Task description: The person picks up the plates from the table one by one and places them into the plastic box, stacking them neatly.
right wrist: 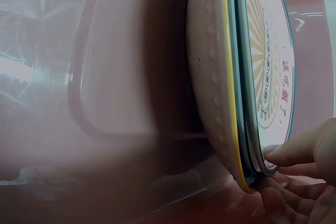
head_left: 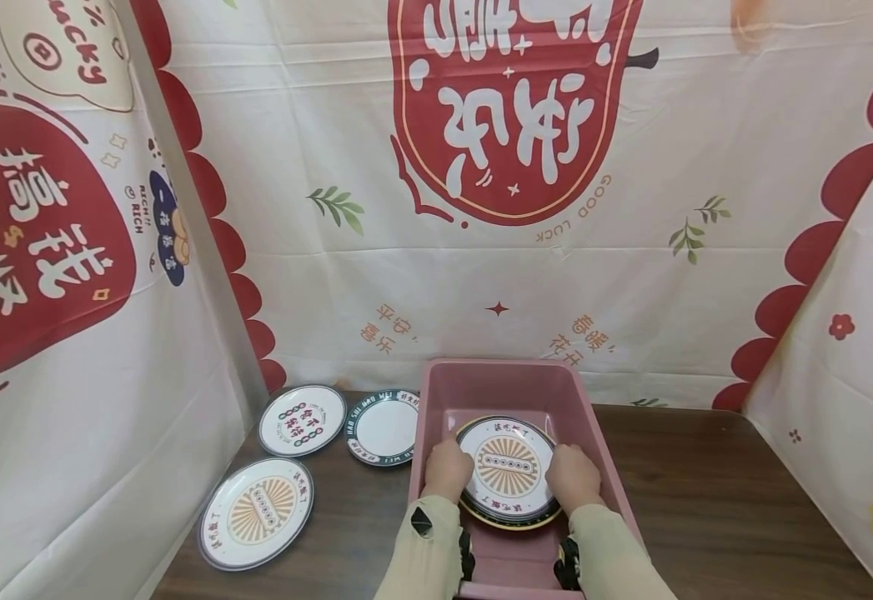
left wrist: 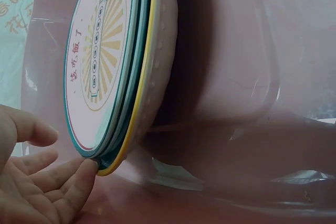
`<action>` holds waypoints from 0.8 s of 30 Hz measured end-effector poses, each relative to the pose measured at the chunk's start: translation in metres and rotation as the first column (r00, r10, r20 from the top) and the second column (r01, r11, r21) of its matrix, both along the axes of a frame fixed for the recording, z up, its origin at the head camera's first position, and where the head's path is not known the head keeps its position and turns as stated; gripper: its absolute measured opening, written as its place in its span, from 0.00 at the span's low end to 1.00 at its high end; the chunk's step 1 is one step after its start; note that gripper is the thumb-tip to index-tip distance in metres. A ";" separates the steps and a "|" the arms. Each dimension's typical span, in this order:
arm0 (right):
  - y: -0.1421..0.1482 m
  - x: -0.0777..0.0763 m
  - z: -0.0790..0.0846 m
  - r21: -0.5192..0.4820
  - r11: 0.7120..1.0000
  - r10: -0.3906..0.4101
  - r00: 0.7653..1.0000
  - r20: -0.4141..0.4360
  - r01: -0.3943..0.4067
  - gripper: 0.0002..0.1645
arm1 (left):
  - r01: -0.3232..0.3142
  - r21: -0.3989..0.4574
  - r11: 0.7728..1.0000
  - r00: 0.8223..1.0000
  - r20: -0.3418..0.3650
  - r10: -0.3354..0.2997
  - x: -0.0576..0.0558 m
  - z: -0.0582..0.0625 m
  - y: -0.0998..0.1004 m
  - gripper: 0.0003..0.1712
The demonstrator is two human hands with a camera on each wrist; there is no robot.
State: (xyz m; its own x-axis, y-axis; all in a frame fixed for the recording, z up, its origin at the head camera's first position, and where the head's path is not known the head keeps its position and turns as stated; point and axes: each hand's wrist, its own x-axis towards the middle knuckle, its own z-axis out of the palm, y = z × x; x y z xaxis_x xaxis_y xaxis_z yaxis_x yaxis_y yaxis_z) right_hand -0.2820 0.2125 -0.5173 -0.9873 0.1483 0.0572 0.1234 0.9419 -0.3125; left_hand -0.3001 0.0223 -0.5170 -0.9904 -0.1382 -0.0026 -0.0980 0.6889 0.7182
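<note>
A stack of round plates (head_left: 507,467) sits inside a pink plastic bin (head_left: 507,375). Its top plate (left wrist: 107,40) is white with a dark green rim and an orange sunburst print. Below the plates is a deeper yellow-rimmed dish (right wrist: 207,66) with raised dots on its side. At the stack's left edge, my left hand (head_left: 448,471) touches the rim with its fingertips, its thumb held off the plate. My right hand (head_left: 574,477) pinches the plates' right edge, thumb on top and fingers below. Whether the stack touches the bin floor I cannot tell.
Left of the bin, on the dark wooden table (head_left: 691,500), lie a sunburst plate (head_left: 258,514), a white plate with chain-like print (head_left: 303,420) and a green-rimmed plate (head_left: 383,427). Printed cloth (head_left: 436,283) hangs behind and at both sides.
</note>
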 end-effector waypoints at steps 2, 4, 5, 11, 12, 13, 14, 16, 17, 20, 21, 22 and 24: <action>-0.001 0.000 0.000 0.002 1.000 -0.001 1.000 -0.004 0.001 0.08 | -0.003 0.005 1.000 1.000 0.003 0.003 0.000 0.000 0.000 0.24; -0.001 0.000 0.001 0.003 1.000 -0.005 1.000 -0.003 0.005 0.08 | -0.003 0.002 1.000 1.000 0.005 0.003 0.000 0.000 0.000 0.23; -0.002 0.000 0.001 0.003 1.000 -0.007 1.000 -0.002 0.007 0.08 | -0.003 0.002 1.000 1.000 0.008 0.003 -0.001 0.000 0.000 0.22; -0.002 0.001 0.002 0.005 1.000 -0.007 1.000 0.002 0.007 0.08 | -0.004 0.015 1.000 1.000 0.031 0.004 -0.002 -0.001 0.001 0.23; -0.002 0.001 0.002 0.004 1.000 -0.008 1.000 0.002 0.008 0.08 | -0.006 0.016 1.000 0.999 0.036 0.006 -0.002 -0.001 0.001 0.24; -0.002 0.001 0.002 0.002 1.000 -0.009 1.000 0.004 0.009 0.08 | -0.009 0.019 1.000 0.999 0.042 0.008 -0.002 -0.001 0.001 0.26; -0.002 0.001 0.002 0.001 1.000 -0.010 1.000 0.005 0.010 0.08 | -0.012 0.022 1.000 0.999 0.049 0.010 -0.002 -0.001 0.001 0.28; -0.002 0.001 0.001 -0.003 1.000 -0.012 1.000 0.006 0.012 0.08 | -0.017 0.029 0.999 0.998 0.061 0.015 -0.002 -0.001 0.001 0.32; -0.002 0.000 0.001 -0.004 1.000 -0.013 1.000 0.005 0.013 0.08 | -0.018 0.033 0.999 0.998 0.067 0.016 -0.002 -0.001 0.001 0.34; -0.001 0.000 -0.001 -0.004 1.000 -0.012 1.000 -0.005 0.012 0.08 | -0.018 0.043 0.999 0.997 0.079 0.015 -0.001 -0.001 0.001 0.37; -0.001 -0.001 -0.001 -0.004 1.000 -0.011 1.000 -0.008 0.011 0.08 | -0.018 0.045 0.999 0.997 0.081 0.014 -0.001 0.000 0.001 0.37; -0.001 -0.001 -0.002 -0.003 1.000 -0.007 1.000 -0.012 0.007 0.08 | -0.018 0.049 0.999 0.996 0.083 0.014 -0.001 0.000 0.001 0.37; 0.000 -0.001 -0.002 -0.006 1.000 -0.005 1.000 -0.016 0.005 0.07 | -0.015 0.053 0.998 0.996 0.084 0.011 0.000 0.001 0.001 0.37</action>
State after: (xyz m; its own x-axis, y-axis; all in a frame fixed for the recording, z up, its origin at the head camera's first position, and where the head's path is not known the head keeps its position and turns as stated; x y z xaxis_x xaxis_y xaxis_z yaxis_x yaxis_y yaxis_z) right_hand -0.2826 0.2123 -0.5193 -0.9855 0.1535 0.0721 0.1229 0.9393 -0.3203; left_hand -0.3005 0.0232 -0.5160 -0.9845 -0.1487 -0.0929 -0.1680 0.6481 0.7428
